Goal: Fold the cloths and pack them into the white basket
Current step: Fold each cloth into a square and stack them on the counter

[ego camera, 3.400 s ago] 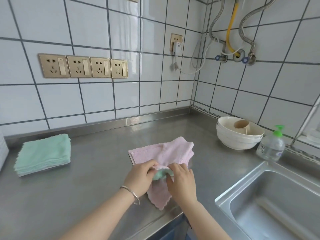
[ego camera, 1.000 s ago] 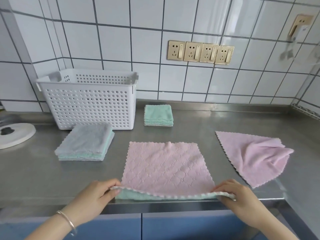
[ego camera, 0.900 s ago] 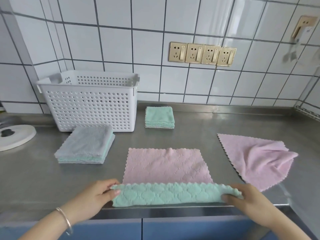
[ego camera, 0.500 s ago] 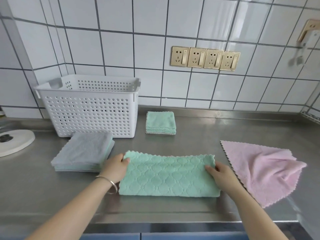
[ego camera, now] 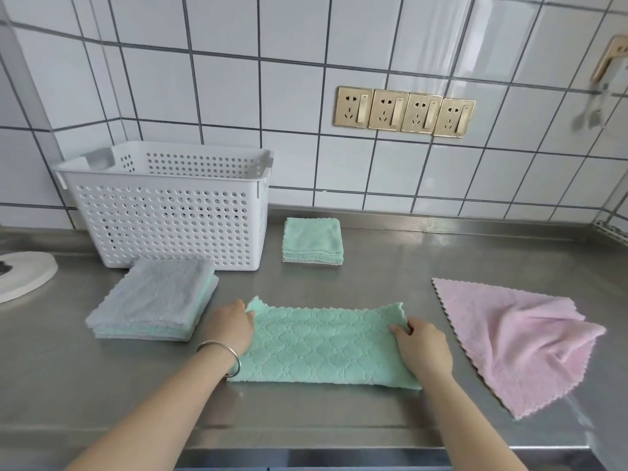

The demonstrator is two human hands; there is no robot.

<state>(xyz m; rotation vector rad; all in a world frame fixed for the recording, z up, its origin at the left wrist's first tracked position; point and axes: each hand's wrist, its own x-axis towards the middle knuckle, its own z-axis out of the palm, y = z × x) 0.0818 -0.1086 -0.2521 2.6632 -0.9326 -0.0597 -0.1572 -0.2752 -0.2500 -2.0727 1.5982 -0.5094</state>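
Currently the half-folded green cloth (ego camera: pixel 323 345) at lower center of the frame is pinched at its short ends by the left hand (ego camera: pixel 231 326) and right hand (ego camera: pixel 421 346), held apart; scalloped edges should be matched squarely before the white basket (ego camera: pixel 170 205), upper left, is loaded.

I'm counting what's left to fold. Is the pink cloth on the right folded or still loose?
Loose. The pink cloth lies crumpled on the counter, one part bunched, scalloped edges uneven, no squared fold.

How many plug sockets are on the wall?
4 gold sockets in a row on the tiled wall: first, second, third, fourth. A fifth fitting at the far right edge may be another.
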